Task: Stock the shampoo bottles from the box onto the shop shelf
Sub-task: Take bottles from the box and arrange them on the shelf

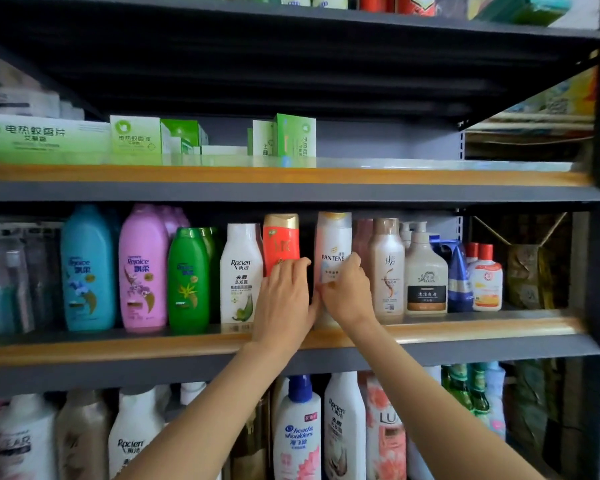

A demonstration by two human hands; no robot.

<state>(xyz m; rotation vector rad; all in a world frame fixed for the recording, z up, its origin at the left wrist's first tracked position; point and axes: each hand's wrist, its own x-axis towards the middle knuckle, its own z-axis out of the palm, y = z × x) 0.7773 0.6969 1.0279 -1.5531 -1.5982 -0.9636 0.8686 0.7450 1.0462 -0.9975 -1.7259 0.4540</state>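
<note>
From the head camera, the Pantene bottle (333,251) stands upright on the middle shelf (187,344) and serves as the marker for everything else. The right hand (347,292) is on the lower front of the Pantene bottle, fingers curled against its label and seeming to hold it, though how far they wrap round it cannot be told. Just left of the Pantene bottle, across a dark gap, stands the red bottle (281,244); the left hand (284,299) lies against its lower front with fingers bent over it, either holding or pressing. Further left of the Pantene bottle come the white Raclen bottle (241,271), a green bottle (187,278), a pink bottle (142,268) and a blue bottle (89,268); to its right a beige bottle (387,268) stands just beside it. The box named in the task is not in view. The step in hand looks like seating and straightening two bottles in the row. The next move probably calls for closing the gap, squaring the labels to the front without knocking the neighbours, then letting go and reaching down for more stock.
</note>
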